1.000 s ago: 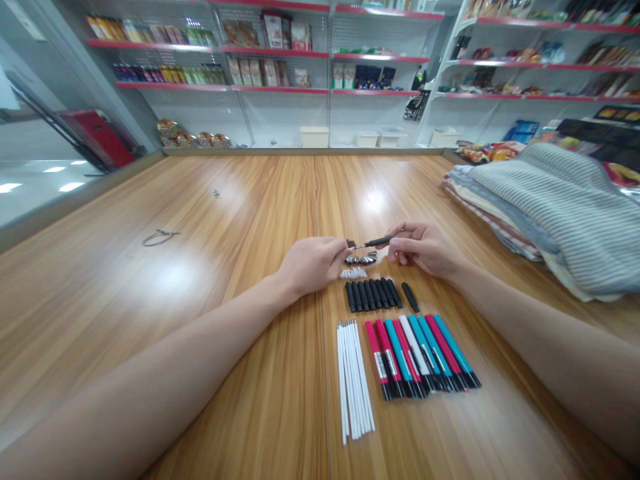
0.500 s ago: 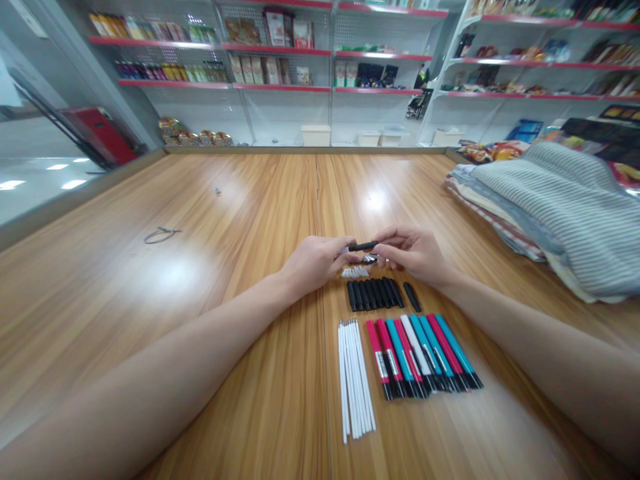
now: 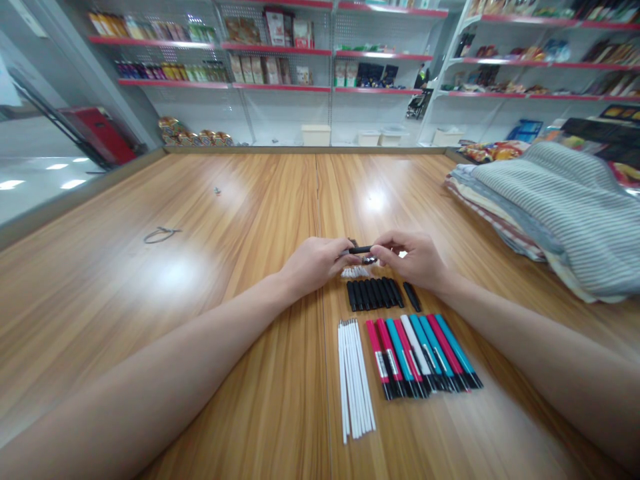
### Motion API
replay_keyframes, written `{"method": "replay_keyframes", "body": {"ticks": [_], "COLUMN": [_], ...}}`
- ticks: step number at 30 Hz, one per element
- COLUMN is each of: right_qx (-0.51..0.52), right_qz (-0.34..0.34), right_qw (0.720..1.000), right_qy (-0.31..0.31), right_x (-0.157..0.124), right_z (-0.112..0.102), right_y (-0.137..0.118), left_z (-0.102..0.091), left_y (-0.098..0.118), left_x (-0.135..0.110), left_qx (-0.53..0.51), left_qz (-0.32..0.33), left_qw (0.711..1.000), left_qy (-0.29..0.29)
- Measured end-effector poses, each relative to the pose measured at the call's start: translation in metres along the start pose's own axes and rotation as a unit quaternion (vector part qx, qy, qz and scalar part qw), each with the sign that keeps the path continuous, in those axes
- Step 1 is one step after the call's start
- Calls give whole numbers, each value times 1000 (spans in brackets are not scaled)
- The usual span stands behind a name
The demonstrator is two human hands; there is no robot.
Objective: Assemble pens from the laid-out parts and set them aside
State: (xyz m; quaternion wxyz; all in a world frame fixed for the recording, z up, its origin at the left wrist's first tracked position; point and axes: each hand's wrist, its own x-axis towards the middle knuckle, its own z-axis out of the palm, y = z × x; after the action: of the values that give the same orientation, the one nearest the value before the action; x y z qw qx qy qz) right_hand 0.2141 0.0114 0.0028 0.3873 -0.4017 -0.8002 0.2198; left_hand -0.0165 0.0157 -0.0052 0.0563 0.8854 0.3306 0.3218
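Between my two hands lies a short black pen part (image 3: 360, 250), held level. My left hand (image 3: 320, 260) closes on its left end, and the fingers of my right hand (image 3: 410, 257) pinch its right end. Just below are a small pile of shiny metal pieces (image 3: 370, 261), partly hidden by my fingers, and a cluster of small white pieces (image 3: 356, 272). Nearer me is a row of black pen parts (image 3: 375, 294), with a single black part (image 3: 412, 297) apart on the right. White pen refills (image 3: 355, 380) lie beside pink, blue and white pen barrels (image 3: 423, 353).
Folded striped cloths (image 3: 565, 207) are stacked on the right of the wooden table (image 3: 250, 220). A grey cord loop (image 3: 161, 235) and a tiny object (image 3: 217, 191) lie on the left. Stocked shelves (image 3: 280, 50) stand behind the table's raised edge.
My right fingers have closed further round the right end of the black pen part, which sits slightly lower and more level. The laid-out rows have not moved.
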Motion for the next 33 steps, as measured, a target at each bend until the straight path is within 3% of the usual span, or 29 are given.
{"method": "replay_keyframes", "body": {"ticks": [9,19,25,33], "right_qx": [-74,-172,-145,-195], "right_qz": [-102,-123,-141,-153], "right_qw": [992,977,979,969], "right_qy": [14,-2,-1,-21], "right_x": [0,0,-2,0], "right_z": [-2,-4,-3,-2], "right_y": [-2,-3,-5,-5], "left_z": [3,1,2,2], "left_y": [-1,2,2,4], "left_x": [0,-1,0,-1], "left_qx": [53,46,56,72], "left_qz": [23,16,33,14], "left_qw": [998,999,998,997], "left_qy": [14,-6,-13,-3]}}
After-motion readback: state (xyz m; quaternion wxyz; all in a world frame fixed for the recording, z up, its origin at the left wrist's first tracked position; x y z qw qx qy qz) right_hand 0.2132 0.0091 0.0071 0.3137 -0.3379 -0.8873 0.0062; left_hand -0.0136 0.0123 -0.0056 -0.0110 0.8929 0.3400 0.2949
